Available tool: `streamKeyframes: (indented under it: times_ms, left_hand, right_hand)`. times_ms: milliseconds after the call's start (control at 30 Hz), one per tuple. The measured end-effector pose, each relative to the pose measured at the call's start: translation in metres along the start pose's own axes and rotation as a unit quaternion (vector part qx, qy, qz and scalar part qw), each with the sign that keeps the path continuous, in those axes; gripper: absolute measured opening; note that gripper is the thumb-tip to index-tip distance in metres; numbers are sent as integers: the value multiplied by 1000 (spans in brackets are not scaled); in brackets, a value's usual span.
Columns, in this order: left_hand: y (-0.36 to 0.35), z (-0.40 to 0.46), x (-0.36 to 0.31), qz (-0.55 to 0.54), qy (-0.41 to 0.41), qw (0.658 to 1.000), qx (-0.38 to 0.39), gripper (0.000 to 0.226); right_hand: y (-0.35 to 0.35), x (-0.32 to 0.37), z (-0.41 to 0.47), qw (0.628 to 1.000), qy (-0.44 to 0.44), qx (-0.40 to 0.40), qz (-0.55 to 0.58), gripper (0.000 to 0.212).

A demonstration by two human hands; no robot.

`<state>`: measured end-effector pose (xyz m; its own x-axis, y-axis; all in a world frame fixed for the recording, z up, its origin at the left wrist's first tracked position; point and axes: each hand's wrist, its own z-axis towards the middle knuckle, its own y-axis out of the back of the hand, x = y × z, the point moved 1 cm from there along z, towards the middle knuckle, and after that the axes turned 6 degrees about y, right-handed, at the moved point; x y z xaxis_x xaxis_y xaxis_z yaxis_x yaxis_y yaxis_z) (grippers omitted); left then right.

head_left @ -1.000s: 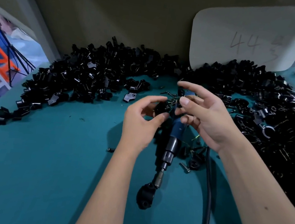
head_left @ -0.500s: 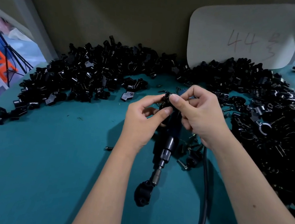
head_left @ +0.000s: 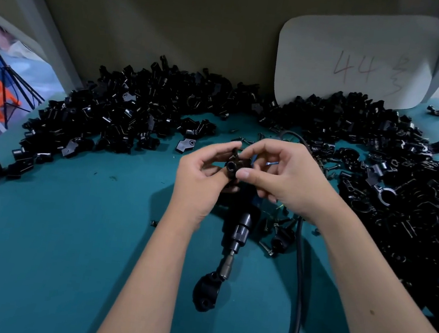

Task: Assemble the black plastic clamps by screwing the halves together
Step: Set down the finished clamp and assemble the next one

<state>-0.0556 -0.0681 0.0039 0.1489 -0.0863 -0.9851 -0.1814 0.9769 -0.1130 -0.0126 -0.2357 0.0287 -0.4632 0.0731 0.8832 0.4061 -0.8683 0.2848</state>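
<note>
Both hands have closed in since a second ago | left hand point(head_left: 201, 175) and right hand point(head_left: 286, 174) pinch one black clamp piece point(head_left: 233, 165) between fingertips, above the teal surface point(head_left: 53, 243) | electric screwdriver point(head_left: 238, 231) lies beneath, tip toward 6 o'clock on an assembled clamp point(head_left: 205, 292) | loose clamp halves point(head_left: 114, 116) heaped from 9 to 3 o'clock.

— Where was the clamp being worked on?

— A small black clamp piece point(head_left: 233, 165) was pinched between the fingertips of both hands, above the teal tabletop, its round hole facing the camera.

— And the others?

— Loose black clamp halves point(head_left: 125, 117) lay heaped in a long arc along the back and down the right side. One assembled clamp point(head_left: 205, 292) lay nearest, at the screwdriver's tip.
</note>
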Motion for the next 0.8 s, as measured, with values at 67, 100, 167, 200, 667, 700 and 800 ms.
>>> streamKeyframes:
  times_ms: [67, 100, 167, 200, 667, 700, 800]
  left_hand:
    - [-2, 0, 0, -22, 12, 1000, -1, 42]
    - [-3, -1, 0, -27, 12, 1000, 0, 41]
    - [-4, -2, -1, -31, 7, 999, 14, 39]
    - [-6, -2, 0, -32, 5, 999, 22, 39]
    - [-5, -8, -8, -160, 107, 978, 81, 30]
    - [-4, -8, -8, -151, 113, 979, 74, 27]
    - [2, -7, -7, -101, 117, 988, 31, 22]
  right_hand:
    - [-1, 2, -1, 1000, 16, -12, -7, 19]
    - [-1, 2, -1, 1000, 20, -22, 1, 18]
    - [0, 1, -1, 998, 14, -48, 24, 25]
    - [1, 1, -1, 997, 6, -63, 41, 32]
    - [11, -6, -3, 989, -46, -64, 122, 21]
    - [9, -6, -2, 991, -36, -79, 107, 16]
    - [-3, -6, 0, 993, 1, -115, 9, 8]
